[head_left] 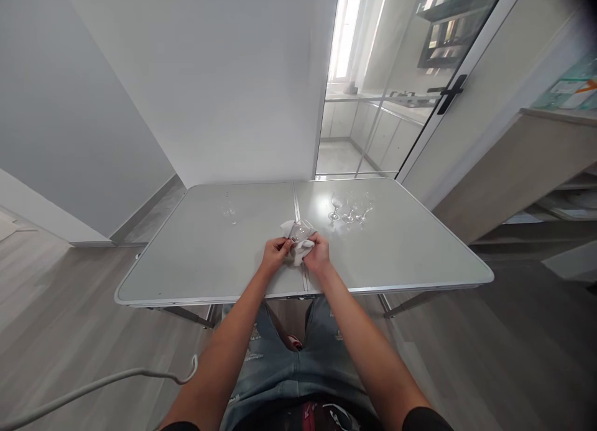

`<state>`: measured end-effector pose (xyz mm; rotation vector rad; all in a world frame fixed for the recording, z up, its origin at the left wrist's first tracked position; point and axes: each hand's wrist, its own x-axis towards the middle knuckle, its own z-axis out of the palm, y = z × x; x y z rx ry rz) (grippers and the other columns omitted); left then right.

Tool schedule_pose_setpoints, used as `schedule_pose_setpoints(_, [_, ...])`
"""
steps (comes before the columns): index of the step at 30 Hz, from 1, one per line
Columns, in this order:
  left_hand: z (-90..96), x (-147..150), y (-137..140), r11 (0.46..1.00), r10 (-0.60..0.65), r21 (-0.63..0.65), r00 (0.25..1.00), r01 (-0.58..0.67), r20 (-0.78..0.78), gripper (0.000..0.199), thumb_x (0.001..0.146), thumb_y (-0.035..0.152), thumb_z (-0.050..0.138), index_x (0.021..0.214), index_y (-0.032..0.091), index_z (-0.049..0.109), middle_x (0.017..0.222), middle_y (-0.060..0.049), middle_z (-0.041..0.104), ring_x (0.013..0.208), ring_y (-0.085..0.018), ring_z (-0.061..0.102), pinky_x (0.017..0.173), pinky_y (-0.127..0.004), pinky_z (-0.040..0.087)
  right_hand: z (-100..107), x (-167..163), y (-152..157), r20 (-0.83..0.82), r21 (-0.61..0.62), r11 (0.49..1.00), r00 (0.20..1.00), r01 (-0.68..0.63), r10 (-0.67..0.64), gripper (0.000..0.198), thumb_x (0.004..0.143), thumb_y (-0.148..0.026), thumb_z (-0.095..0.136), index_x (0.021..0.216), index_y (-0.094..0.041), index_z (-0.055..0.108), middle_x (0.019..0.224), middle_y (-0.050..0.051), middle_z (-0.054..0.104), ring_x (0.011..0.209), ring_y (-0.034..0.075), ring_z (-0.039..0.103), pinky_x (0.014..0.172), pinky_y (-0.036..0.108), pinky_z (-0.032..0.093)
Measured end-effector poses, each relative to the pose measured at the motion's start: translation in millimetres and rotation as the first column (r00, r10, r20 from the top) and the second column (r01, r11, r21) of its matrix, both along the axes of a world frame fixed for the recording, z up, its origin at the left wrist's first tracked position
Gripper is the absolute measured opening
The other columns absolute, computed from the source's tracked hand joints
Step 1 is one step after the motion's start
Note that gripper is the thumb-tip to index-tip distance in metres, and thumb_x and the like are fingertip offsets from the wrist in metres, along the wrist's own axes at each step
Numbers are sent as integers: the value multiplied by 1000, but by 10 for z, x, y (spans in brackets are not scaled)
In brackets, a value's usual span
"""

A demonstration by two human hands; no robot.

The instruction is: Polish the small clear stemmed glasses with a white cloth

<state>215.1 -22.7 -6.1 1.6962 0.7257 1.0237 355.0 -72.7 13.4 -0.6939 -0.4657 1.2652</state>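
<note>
Both your left hand (278, 253) and right hand (318, 253) have fingers closed on a white cloth (303, 250) around a clear glass (301, 233), midway between the tabletop's side edges (161, 232). You're apparently wiping; the next move calls for turning it under light pressure.

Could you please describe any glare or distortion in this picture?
Head view: glare whitens the folding table beside the stemmed glasses; the window looks blown out; the far-left glass nearly blends into the surface, the held glass looks faint; wide-angle distortion seems to slant the door frame; the upper right corner darkens.
</note>
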Motion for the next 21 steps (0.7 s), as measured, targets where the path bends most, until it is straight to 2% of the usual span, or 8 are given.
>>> schedule_pose_setpoints(3, [17, -8, 5, 996, 77, 33, 997, -78, 6, 51, 88, 60, 62, 66, 14, 70, 52, 1, 51, 52, -11, 45, 53, -25, 33, 1, -68, -43, 63, -20, 1000, 998, 12, -11, 19, 61, -28, 53, 76, -20, 62, 73, 5, 67, 77, 24, 66, 68, 36, 58])
schedule_pose_setpoints(6, [17, -7, 8, 987, 140, 80, 990, -141, 19, 46, 90, 54, 60, 71, 15, 72, 59, -1, 56, 57, -13, 48, 57, -25, 37, -2, -195, -138, 139, 52, 985, 976, 163, -169, 27, 67, -26, 53, 91, -19, 66, 82, 3, 69, 78, 21, 66, 72, 33, 57])
schedule_pose_setpoints(10, [-14, 14, 4, 979, 162, 120, 986, -165, 39, 38, 90, 48, 61, 74, 16, 73, 65, -2, 60, 61, -13, 49, 59, -25, 36, 51, -330, -218, 370, 129, 944, 868, 304, -331, 52, 77, -29, 52, 128, -23, 59, 112, 4, 71, 105, 20, 64, 93, 34, 52])
schedule_pose_setpoints(12, [-20, 16, -4, 975, 158, 154, 987, -161, 30, 37, 90, 47, 61, 73, 16, 73, 64, -2, 58, 61, -13, 47, 58, -25, 34, 95, -340, -190, 474, 168, 918, 787, 360, -396, 56, 79, -30, 51, 134, -23, 56, 121, 5, 68, 118, 20, 59, 104, 34, 47])
schedule_pose_setpoints(13, [-18, 13, -10, 973, 156, 167, 988, -157, 22, 38, 91, 47, 60, 73, 16, 73, 63, -2, 57, 61, -13, 46, 58, -25, 34, 114, -325, -160, 471, 175, 909, 778, 379, -416, 56, 79, -31, 50, 134, -22, 57, 122, 5, 68, 120, 20, 58, 105, 34, 46])
schedule_pose_setpoints(15, [-2, 4, -22, 977, 137, 166, 990, -137, 7, 42, 91, 51, 60, 71, 16, 72, 62, -1, 55, 60, -13, 45, 57, -25, 34, 138, -258, -81, 344, 139, 926, 859, 351, -378, 53, 78, -35, 47, 127, -20, 61, 115, 6, 71, 113, 23, 63, 98, 36, 51])
schedule_pose_setpoints(17, [18, -3, -33, 989, 89, 115, 996, -89, 7, 47, 90, 56, 61, 69, 16, 70, 60, -1, 54, 59, -13, 46, 57, -25, 34, 134, -153, -2, 153, 85, 970, 959, 229, -240, 48, 77, -39, 46, 116, -19, 66, 105, 6, 73, 99, 25, 68, 85, 37, 57])
schedule_pose_setpoints(21, [33, 3, -37, 1000, -30, -7, 999, 30, 14, 53, 85, 64, 63, 71, 14, 71, 57, -1, 54, 53, -11, 45, 53, -25, 34, 58, 76, 92, -3, 34, 999, 1000, 24, -24, 39, 73, -41, 49, 96, -18, 69, 96, 8, 75, 88, 27, 71, 74, 39, 59])
